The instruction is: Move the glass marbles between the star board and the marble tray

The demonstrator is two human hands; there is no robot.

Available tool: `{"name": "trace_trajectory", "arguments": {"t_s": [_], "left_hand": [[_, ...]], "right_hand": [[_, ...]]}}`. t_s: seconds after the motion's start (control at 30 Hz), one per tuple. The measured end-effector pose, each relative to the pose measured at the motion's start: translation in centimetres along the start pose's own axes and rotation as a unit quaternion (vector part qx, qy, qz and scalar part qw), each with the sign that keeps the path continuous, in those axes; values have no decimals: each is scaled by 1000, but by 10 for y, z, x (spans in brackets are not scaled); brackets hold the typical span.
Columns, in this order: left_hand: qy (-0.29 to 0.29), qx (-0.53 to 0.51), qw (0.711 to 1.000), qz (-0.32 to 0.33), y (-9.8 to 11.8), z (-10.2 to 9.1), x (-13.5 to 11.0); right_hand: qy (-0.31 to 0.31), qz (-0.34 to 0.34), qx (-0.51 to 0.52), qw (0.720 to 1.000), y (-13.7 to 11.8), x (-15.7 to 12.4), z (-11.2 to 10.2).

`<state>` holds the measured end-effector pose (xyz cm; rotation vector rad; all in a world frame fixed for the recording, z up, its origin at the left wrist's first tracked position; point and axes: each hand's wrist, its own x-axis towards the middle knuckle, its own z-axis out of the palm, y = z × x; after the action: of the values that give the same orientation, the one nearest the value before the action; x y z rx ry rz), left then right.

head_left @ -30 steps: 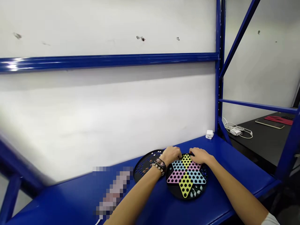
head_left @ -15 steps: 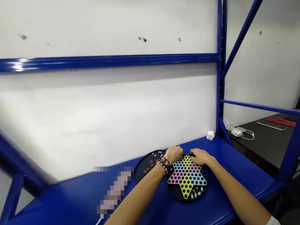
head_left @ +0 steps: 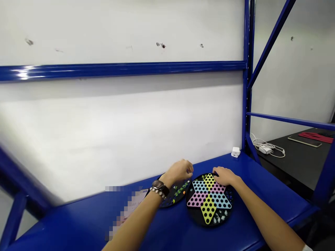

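A round black Chinese checkers board (head_left: 209, 198) with a yellow, pink and blue star lies on the blue surface. Clear glass marbles (head_left: 220, 217) sit in its lower-right rim, with dark blue ones (head_left: 228, 193) above them. My right hand (head_left: 224, 175) is curled over the board's upper-right edge, its fingertips partly hidden. To the left lies a second round black tray (head_left: 167, 203) holding green marbles (head_left: 181, 190) and a few yellow and orange ones. Above this tray hovers my left hand (head_left: 180, 170), fingers pinched together; whatever is between them cannot be made out.
A pixelated pale pink item (head_left: 131, 209) lies left of the tray, partly behind my left forearm. A white charger (head_left: 236, 152) stands at the shelf's back corner. Blue rack posts (head_left: 246, 104) rise at right, beyond which cables (head_left: 265, 149) and a phone-like slab (head_left: 305, 141) rest on a black table.
My left hand has moved left, from the board's far edge to above the second tray. More of the green marbles there now shows. My right hand stays at the board.
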<state>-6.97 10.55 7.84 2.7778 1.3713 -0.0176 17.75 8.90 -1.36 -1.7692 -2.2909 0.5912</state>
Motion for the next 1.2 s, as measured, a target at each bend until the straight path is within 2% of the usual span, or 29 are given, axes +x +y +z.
{"name": "trace_trajectory", "arguments": {"t_s": [0.1, 0.2, 0.3, 0.4, 0.73, 0.83, 0.93, 1.07, 1.2], "left_hand": [[-22, -76, 996, -29, -28, 0, -43], [-48, -135, 986, -82, -50, 14, -80], [-52, -141, 979, -137, -62, 32, -100], [-54, -160, 976, -140, -63, 45, -106], [-47, -200, 971, -118, -54, 49, -102], [-46, -199, 972, -116, -55, 45, -102], [-11, -177, 976, -124, -54, 35, -96], [28, -151, 985, -82, -35, 24, -69], [29, -75, 997, -9, -2, 28, -27]], "right_hand": [[-4, 1, 5, 1000, 0, 0, 0], [-6, 0, 8, 1000, 0, 0, 0], [-4, 1, 8, 1000, 1, 0, 1], [-1, 5, 6, 1000, 1, 0, 1], [-1, 3, -3, 1000, 2, 0, 1], [-4, 2, 2, 1000, 3, 1, 2], [-2, 3, 3, 1000, 3, 1, 2], [2, 4, 2, 1000, 2, 0, 1], [1, 0, -8, 1000, 1, -1, 0]]}}
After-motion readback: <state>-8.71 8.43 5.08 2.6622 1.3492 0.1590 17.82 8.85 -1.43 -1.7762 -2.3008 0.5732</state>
